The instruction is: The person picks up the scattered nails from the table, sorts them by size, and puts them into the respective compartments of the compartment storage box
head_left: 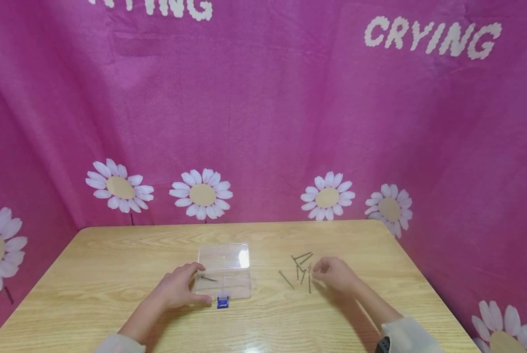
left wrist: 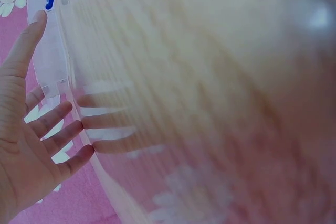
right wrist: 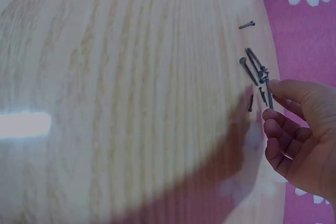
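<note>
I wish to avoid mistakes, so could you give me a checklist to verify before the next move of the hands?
1. Lid open: ok, folded back.
2. Left hand at the clear box: ok, beside its left side.
3. Room inside: ok, one nail visible there.
4. Right hand near the loose nails: ok.
5. Nail secured between right fingers: cannot tell, views leave contact unclear.
6. Nails well apart: not ok, some lie crossed on the table.

A clear box lies open, one nail inside, dark nails loose at its right.
</note>
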`<control>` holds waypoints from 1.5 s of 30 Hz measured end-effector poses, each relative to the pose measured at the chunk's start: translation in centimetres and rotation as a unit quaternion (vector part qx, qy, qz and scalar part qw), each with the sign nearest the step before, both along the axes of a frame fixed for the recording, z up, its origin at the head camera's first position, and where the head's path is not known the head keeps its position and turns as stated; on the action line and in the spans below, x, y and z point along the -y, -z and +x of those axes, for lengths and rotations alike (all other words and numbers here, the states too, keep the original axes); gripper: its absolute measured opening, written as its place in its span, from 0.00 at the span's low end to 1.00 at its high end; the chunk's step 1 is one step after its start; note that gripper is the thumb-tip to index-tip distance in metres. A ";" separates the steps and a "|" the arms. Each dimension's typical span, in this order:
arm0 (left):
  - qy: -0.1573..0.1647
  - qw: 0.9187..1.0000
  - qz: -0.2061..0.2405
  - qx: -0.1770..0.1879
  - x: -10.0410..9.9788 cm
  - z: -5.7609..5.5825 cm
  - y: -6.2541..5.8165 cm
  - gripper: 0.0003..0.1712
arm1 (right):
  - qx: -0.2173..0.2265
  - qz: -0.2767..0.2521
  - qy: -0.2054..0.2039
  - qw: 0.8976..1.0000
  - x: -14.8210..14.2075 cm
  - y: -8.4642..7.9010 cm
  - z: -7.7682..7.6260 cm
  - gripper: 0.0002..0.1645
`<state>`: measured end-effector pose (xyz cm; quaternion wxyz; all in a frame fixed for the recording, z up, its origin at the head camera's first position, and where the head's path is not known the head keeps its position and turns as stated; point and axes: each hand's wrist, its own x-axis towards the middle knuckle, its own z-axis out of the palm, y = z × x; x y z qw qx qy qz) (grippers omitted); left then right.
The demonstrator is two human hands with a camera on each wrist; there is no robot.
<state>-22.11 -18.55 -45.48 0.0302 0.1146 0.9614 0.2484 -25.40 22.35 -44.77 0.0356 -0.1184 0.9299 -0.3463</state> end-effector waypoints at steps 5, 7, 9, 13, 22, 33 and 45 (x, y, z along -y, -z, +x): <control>0.004 1.000 -0.002 -0.010 0.1 0.2 0.1 0.48 | 0.002 -0.023 -0.020 1.000 -0.4 0.9 0.0 0.08; 0.003 1.000 -0.001 -0.009 0.1 0.2 0.2 0.48 | 0.004 -0.035 -0.031 0.999 -0.5 1.3 -0.1 0.09; 0.001 1.000 0.001 -0.006 0.0 0.1 0.3 0.47 | 0.004 -0.045 -0.042 0.998 -0.5 1.6 -0.2 0.09; 0.000 1.000 0.006 0.001 0.0 0.0 0.4 0.47 | -0.006 -0.043 -0.061 0.997 -0.5 2.1 -0.4 0.08; -0.002 1.000 0.008 0.007 0.0 0.1 0.4 0.48 | -0.018 -0.005 -0.105 0.994 -0.3 2.1 -0.7 0.10; -0.006 1.000 0.005 0.010 0.1 -0.1 0.4 0.48 | -0.038 0.034 -0.103 0.993 -0.5 2.1 -1.0 0.05; -0.005 1.000 0.005 0.008 0.1 -0.2 0.3 0.48 | -0.037 0.046 -0.110 0.992 -0.5 1.7 -0.6 0.04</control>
